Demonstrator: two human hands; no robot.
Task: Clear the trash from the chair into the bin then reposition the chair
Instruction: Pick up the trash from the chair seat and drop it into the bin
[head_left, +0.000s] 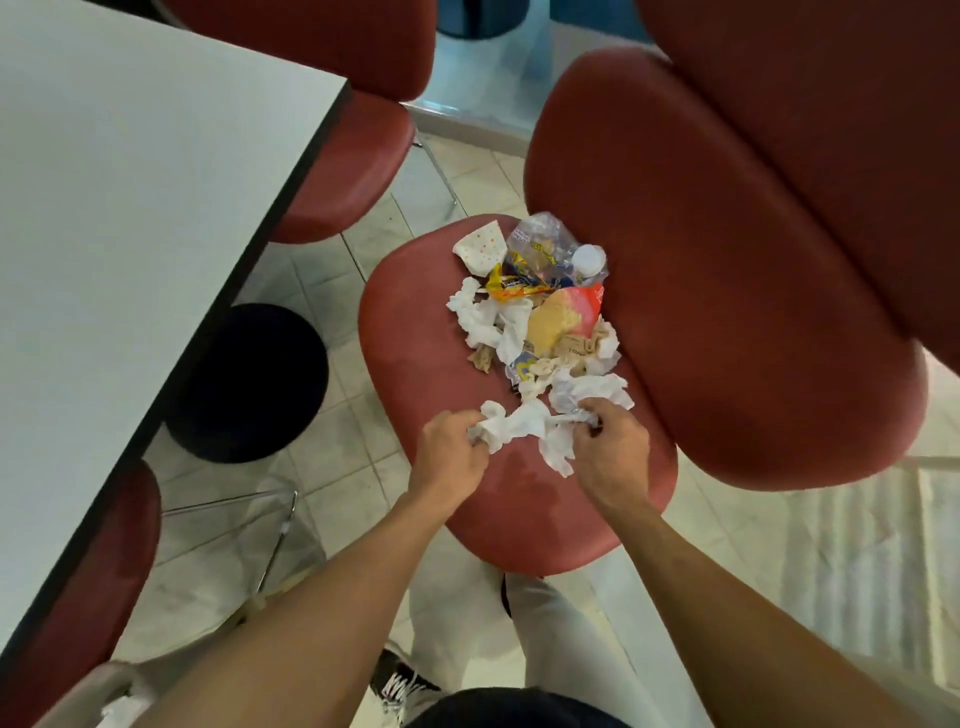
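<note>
A person stands at the front edge of a red chair (415, 364) and bends over its seat. A heap of trash lies on the seat, toward the backrest. The left hand (452, 452) is at the near end of the heap, and its fingers (480, 439) are curled around a crumpled white tissue (511, 426). The right hand (613, 447) is just beside it, on the side of the backrest, and its fingers (584, 423) pinch another bunch of white tissue (587, 389). The two bunches touch each other between the hands.

Farther from the person than the hands, more crumpled napkins (483, 317) lie on the seat. Behind them is a yellow and blue snack wrapper (519, 283), a paper cup with dots (480, 249) lying on its side, and a crushed clear plastic bottle (545, 241) with a white cap (589, 257). A yellowish and pink wrapper (561, 312) lies near the backrest, against the napkins.

To the left of the chair stands a white worktop (130, 208) with a dark edge. A round black bin (249, 384) stands on the tiled floor between the worktop and the chair, partly under the worktop. Other red chairs (337, 156) stand along the worktop.
</note>
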